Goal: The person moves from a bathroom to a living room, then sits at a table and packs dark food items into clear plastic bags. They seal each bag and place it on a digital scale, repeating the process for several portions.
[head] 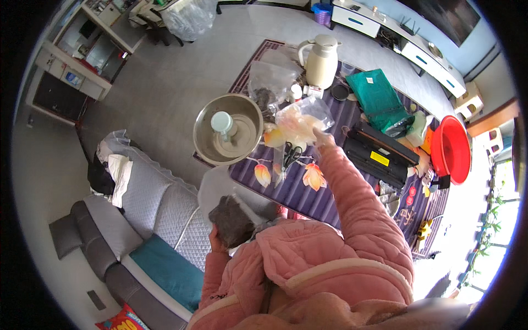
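My left hand point(217, 240), low and left of centre, grips a bag of dark brownish stuff point(232, 221) whose clear plastic top spreads above it. My right hand point(324, 139) reaches over the table to a clear plastic bag point(301, 123) with pale contents; its fingers touch the bag's right side, and whether they grip it cannot be told. Just below that bag lie black-handled scissors point(292, 154). A steel basin point(199, 134) holding a pale green lidded cup point(222, 122) stands to the left. Behind are another clear bag with dark contents point(265, 97) and a white bottle point(295, 92).
A cream thermos jug point(321, 62) stands at the back of the patterned tablecloth point(247, 175). To the right are a green bag point(376, 97), a black box-shaped appliance point(377, 154) and a red basin point(441, 150). A quilted grey sofa point(142, 202) is at left.
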`<state>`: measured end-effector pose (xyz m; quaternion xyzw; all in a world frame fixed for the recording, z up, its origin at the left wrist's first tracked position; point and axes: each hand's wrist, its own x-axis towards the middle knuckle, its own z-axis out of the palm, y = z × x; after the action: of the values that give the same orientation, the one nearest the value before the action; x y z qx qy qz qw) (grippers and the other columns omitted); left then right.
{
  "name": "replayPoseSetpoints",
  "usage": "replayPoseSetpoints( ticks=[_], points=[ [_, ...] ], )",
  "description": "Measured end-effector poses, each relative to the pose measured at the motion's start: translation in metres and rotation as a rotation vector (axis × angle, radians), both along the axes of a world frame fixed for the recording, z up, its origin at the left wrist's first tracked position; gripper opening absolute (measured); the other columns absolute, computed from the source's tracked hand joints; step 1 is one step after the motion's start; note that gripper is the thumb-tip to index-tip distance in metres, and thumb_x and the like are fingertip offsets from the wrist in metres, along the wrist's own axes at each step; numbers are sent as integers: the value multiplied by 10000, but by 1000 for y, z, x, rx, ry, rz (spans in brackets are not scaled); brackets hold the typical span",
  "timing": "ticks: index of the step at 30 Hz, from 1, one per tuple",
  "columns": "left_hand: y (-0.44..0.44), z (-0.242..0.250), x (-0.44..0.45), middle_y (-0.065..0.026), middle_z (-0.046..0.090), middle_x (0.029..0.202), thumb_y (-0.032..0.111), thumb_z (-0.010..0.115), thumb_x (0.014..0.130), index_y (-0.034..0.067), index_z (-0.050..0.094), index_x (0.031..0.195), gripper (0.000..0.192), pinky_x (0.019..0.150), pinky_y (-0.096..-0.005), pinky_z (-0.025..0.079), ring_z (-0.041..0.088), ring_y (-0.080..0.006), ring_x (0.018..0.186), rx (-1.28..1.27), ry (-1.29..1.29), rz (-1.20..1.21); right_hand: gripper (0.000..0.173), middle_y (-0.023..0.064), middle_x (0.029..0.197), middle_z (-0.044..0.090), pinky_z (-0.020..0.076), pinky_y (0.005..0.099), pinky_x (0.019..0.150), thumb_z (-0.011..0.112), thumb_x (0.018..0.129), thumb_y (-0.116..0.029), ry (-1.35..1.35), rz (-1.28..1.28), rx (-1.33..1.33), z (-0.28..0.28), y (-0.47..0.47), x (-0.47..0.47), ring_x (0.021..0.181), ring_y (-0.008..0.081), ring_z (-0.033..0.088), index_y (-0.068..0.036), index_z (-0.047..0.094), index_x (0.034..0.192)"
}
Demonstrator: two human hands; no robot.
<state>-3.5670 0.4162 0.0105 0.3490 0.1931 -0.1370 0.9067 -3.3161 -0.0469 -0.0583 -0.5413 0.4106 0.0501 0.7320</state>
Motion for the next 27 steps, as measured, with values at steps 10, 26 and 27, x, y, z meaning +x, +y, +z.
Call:
replayPoseSetpoints(
  ticks=[10, 26, 27],
  points=[
    [-3, 7, -6, -159, 501, 1416, 409, 554, 969, 22, 429, 1424, 610, 1105, -501, 379, 492, -352, 1281, 72, 68, 124, 201, 56, 816, 648, 476, 300, 576, 602, 866, -192, -167, 156, -611, -93, -48, 52, 645, 148, 615, -49, 669, 991],
    [37, 49, 109, -129, 584, 1323, 385, 584, 959, 20, 520, 1345, 535, 1060, -441, 428, 566, -303, 1189, 149, -17, 284, 297, 124, 826, 672, 507, 323, 666, 681, 875, -242, -308, 354, -706, 99, -38, -112, 726, 199, 640, 28, 663, 998],
    [40, 51, 122, -131, 572, 1339, 403, 561, 966, 28, 507, 1360, 547, 1064, -450, 424, 557, -309, 1204, 169, -73, 284, 261, 93, 784, 664, 498, 298, 627, 661, 891, -220, -245, 417, -542, 103, -30, -116, 680, 148, 622, 28, 671, 972]
  ],
)
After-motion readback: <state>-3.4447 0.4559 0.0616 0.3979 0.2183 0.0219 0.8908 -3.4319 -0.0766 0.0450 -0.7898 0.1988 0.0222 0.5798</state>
